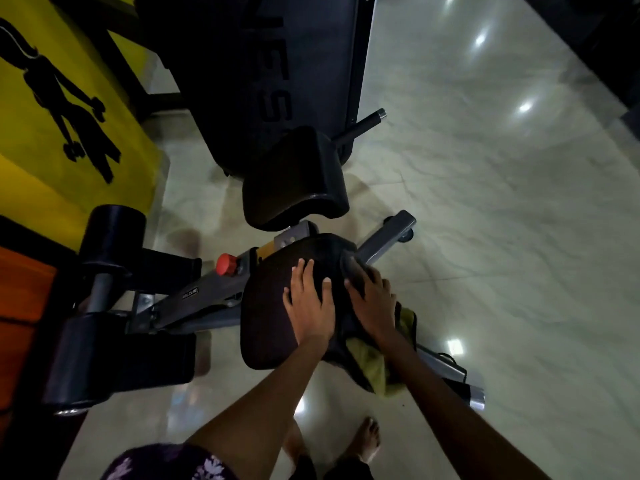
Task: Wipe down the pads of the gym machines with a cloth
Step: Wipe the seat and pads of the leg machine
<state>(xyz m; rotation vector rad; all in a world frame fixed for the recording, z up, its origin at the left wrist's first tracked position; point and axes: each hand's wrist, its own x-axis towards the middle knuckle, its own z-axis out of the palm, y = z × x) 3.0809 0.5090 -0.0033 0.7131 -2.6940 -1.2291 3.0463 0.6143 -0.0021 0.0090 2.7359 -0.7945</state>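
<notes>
A black seat pad (268, 317) of a gym machine lies below me in the middle of the view. My left hand (309, 304) rests flat on its top with the fingers spread. My right hand (372, 301) presses a dark and yellow-green cloth (372, 367) against the pad's right edge; the cloth hangs down beneath the wrist. Whether the fingers curl round the cloth is hard to make out. A second black pad (294, 178) stands just beyond, tilted up.
The machine's grey frame (388, 242) runs under the pads, with a red knob (227, 264) at the left. Black foam rollers (114, 233) stand at the left by a yellow wall (62, 109). Glossy tiled floor (502, 202) spreads to the right. My bare feet (369, 439) are near the bottom.
</notes>
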